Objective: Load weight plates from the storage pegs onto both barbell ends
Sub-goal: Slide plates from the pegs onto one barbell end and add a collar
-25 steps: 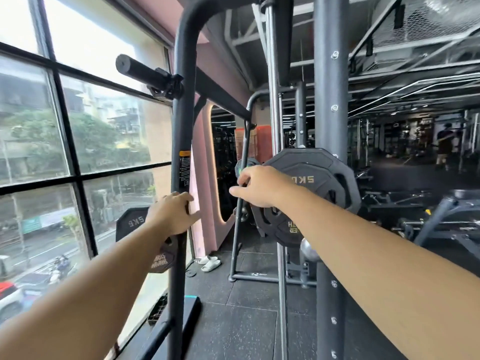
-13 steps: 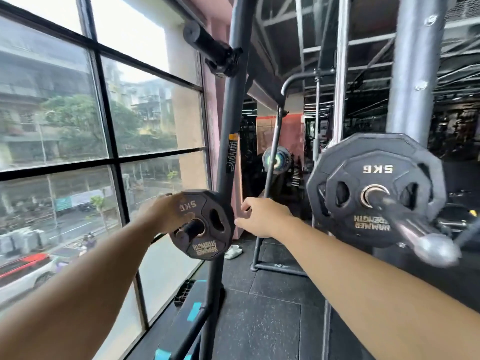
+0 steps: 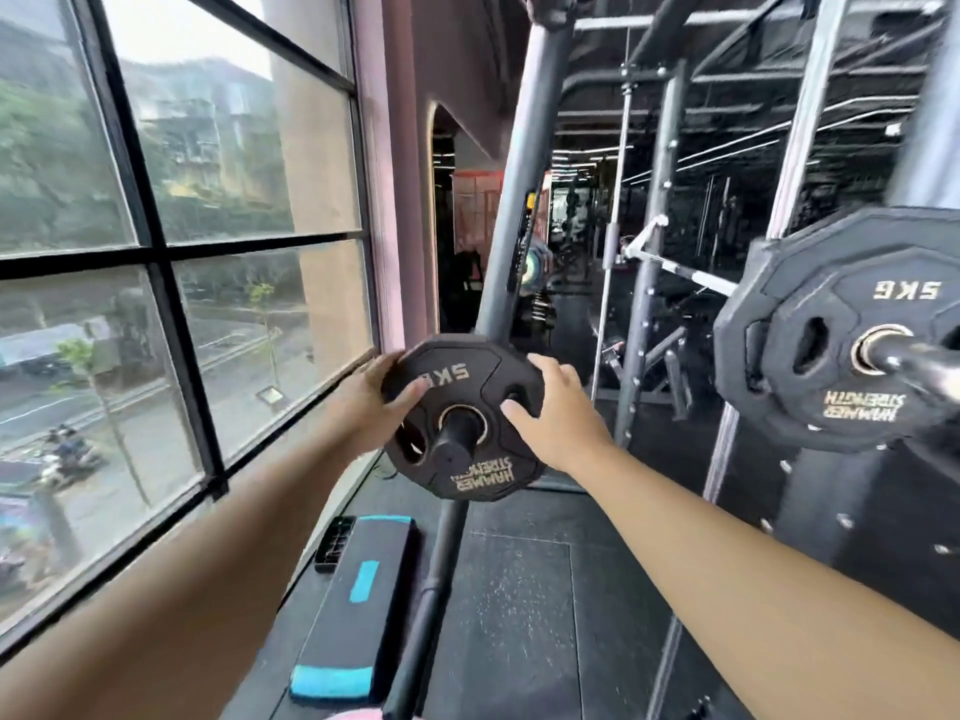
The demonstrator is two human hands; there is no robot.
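Beside the window (image 3: 156, 252) on my left, the left hand (image 3: 371, 402) curls round the left rim of the small 5 kg plate (image 3: 483, 472), which sits on its black storage peg (image 3: 454, 446) on the slanted rack post (image 3: 524, 200), and the right hand (image 3: 556, 413) grips the opposite rim, thumb on the face. I judge the loading barely begun: this plate is not yet off its peg, and no barbell end shows clearly. Rightward, bigger plates (image 3: 810, 402) on a chrome rod (image 3: 914, 361) crowd the carry path.
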